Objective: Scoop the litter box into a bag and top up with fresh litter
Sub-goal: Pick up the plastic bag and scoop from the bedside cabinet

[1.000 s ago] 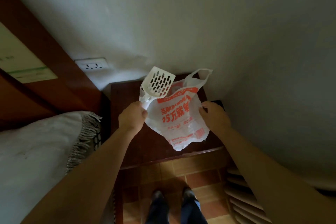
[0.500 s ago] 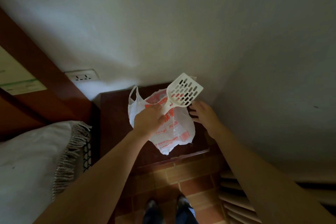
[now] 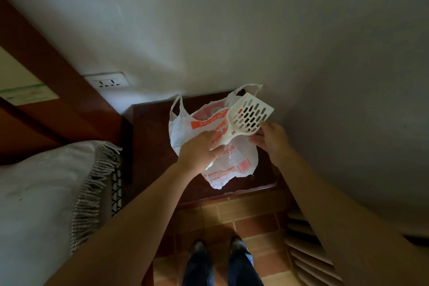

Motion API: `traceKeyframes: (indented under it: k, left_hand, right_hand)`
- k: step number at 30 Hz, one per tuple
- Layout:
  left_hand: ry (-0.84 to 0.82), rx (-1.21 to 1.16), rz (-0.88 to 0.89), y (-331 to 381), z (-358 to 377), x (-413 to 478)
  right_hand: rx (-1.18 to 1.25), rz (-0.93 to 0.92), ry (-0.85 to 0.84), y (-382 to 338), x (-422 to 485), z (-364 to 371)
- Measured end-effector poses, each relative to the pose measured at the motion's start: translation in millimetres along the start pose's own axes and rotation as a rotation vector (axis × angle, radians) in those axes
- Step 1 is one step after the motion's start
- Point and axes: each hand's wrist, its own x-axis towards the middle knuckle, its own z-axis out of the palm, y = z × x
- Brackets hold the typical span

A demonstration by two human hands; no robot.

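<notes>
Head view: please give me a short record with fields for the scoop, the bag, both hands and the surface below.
scoop: white slotted scoop, handle in left hand
bag: white plastic bag with orange print, held with the scoop
right hand: right hand, fingers at the scoop's underside
surface: dark wooden nightstand under the bag
litter box: not in view

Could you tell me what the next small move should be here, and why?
Probably close the right hand on the scoop, since the left hand grips both its handle and the bag, and the right fingers only touch its head.
</notes>
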Motion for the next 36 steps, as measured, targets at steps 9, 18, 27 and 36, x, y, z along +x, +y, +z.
traceKeyframes:
  k: [9, 18, 27, 36]
  left_hand:
    - [0.123, -0.142, -0.445, -47, 33, 15]
    - [0.201, -0.683, -1.027, -53, 86, 39]
    - [0.337, -0.917, -1.162, -59, 98, 56]
    - [0.340, -0.934, -0.956, -45, 85, 44]
  right_hand:
    - [-0.016, -0.006, 0.039, -3, 21, -24]
    - [-0.046, 0.037, 0.046, 6, 38, -34]
    - [-0.014, 0.085, 0.078, 14, 41, -53]
    - [0.009, 0.115, 0.076, 10, 31, -63]
